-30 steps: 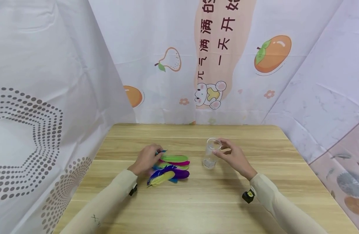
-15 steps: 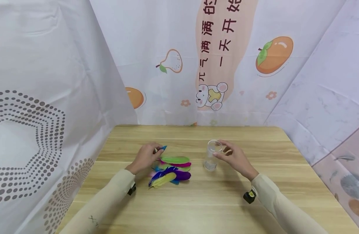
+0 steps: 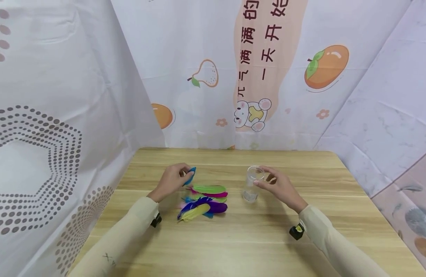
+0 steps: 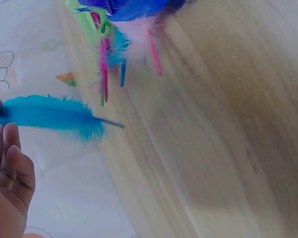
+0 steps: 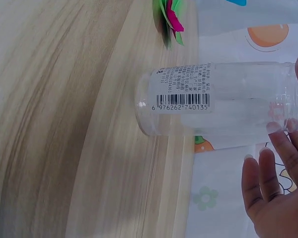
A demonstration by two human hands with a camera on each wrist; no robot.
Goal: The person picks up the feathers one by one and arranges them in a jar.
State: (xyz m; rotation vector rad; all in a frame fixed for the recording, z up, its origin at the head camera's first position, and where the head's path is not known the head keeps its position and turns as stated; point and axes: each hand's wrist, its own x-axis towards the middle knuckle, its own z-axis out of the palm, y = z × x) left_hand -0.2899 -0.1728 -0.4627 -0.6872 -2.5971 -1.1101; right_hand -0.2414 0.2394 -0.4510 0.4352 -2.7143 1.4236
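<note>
Blue between the fingertips, a single feather point(image 4: 49, 113) is pinched in a person's left hand point(image 3: 172, 179), raised over the far left of a wooden table point(image 3: 233, 250), near a loose pile of bright feathers point(image 3: 207, 206). To the pile's right, the right hand point(image 3: 281, 189) grips a clear jar point(image 5: 233, 94) near its rim; the jar is upright, a barcode label point(image 5: 181, 88) low on its side. White printed cloth point(image 3: 175, 42) hangs at the far edge.
</note>
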